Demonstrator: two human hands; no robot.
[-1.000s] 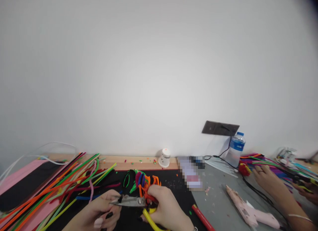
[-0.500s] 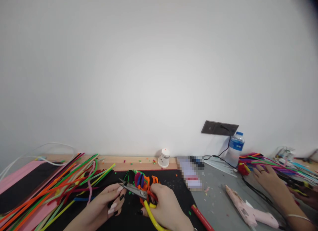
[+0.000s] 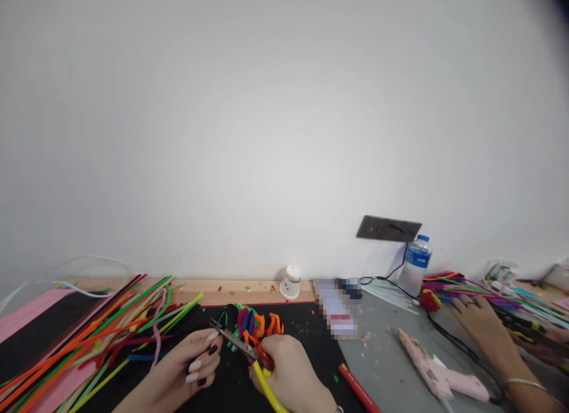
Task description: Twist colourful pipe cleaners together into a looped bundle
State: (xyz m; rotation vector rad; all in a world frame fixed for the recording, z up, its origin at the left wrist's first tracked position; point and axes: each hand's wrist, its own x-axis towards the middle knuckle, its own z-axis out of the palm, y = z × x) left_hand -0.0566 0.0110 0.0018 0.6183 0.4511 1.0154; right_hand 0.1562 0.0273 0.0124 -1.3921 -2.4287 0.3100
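Note:
My right hand (image 3: 287, 365) is wrapped round scissors (image 3: 240, 343) with yellow and red handles. Their blades point up and left, to the fingertips of my left hand (image 3: 191, 362). Those fingers are pinched together; whatever they hold is too small to make out. Just beyond the scissors, curled pipe cleaners (image 3: 251, 321) in green, purple, blue and orange lie on the black mat (image 3: 311, 324).
Loose long pipe cleaners (image 3: 111, 330) cover the left side. A paper cup (image 3: 290, 282) stands by the wall. On the right are a pink glue gun (image 3: 431, 365), a bottle (image 3: 415, 265), a red stick (image 3: 358, 389) and another person's hand (image 3: 484, 324).
The view has shifted slightly, moving the right-side objects a little left. My right hand and the scissors sit slightly further left and lower, with the blades still near my left fingertips.

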